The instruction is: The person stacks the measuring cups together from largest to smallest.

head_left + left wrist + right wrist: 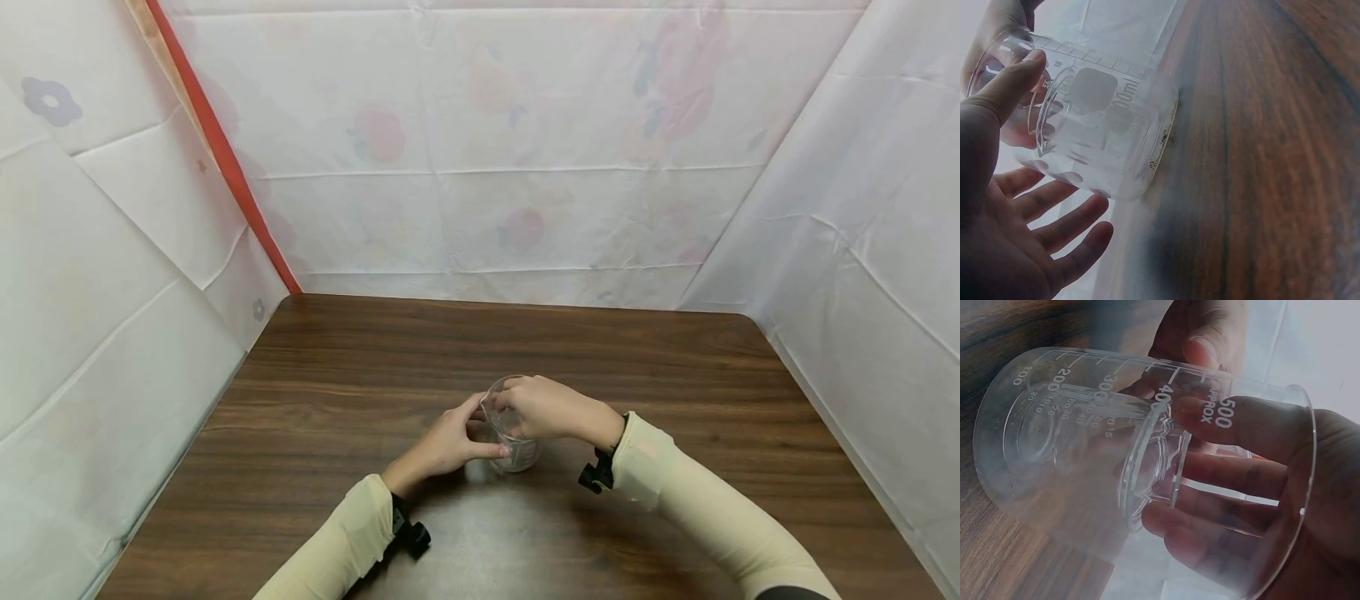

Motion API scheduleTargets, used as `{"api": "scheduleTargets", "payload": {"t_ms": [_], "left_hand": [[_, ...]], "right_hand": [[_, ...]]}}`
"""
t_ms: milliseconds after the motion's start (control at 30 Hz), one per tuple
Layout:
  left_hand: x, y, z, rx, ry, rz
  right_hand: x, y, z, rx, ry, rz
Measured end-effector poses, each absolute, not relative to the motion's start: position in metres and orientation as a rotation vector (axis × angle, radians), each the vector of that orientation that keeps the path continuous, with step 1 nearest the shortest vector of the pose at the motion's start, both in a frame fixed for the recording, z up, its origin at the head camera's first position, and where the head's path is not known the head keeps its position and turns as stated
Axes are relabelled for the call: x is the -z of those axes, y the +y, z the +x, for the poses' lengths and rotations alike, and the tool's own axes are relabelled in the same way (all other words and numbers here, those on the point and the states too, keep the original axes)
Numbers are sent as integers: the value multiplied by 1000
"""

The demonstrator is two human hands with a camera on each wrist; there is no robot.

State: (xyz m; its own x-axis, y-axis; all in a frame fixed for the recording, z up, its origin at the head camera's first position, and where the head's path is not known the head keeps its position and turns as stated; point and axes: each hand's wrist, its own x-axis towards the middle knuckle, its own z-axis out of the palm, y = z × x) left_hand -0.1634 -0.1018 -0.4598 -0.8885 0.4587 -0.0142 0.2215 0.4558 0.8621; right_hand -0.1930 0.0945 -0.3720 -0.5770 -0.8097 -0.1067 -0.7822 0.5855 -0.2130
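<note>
A large clear glass beaker (522,455) with white volume marks stands upright on the table. My left hand (450,440) holds it from the left, thumb at the near side and fingers spread round the far side. From above, my right hand (543,407) reaches through the mouth. Inside, a smaller glass beaker (1079,425) shows its own scale, and two rims close together appear at its top. In the right wrist view, my right fingers (1185,547) pinch at that inner rim. The left wrist view shows the large beaker's base at the wood.
The dark wood table (337,358) has white printed sheets (465,150) standing behind it and on both sides. A red strip (225,150) runs down the back left corner. Each wrist carries a small black camera (596,473).
</note>
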Motion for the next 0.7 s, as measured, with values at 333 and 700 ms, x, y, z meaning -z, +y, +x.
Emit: {"api": "scheduleTargets", "payload": {"t_ms": [333, 700], "left_hand": [[461, -103, -164, -1403, 2455, 586], [461, -102, -164, -1390, 2478, 591]], "right_hand": [[371, 91, -193, 189, 2618, -1300], [371, 90, -192, 158, 2614, -1270]]}}
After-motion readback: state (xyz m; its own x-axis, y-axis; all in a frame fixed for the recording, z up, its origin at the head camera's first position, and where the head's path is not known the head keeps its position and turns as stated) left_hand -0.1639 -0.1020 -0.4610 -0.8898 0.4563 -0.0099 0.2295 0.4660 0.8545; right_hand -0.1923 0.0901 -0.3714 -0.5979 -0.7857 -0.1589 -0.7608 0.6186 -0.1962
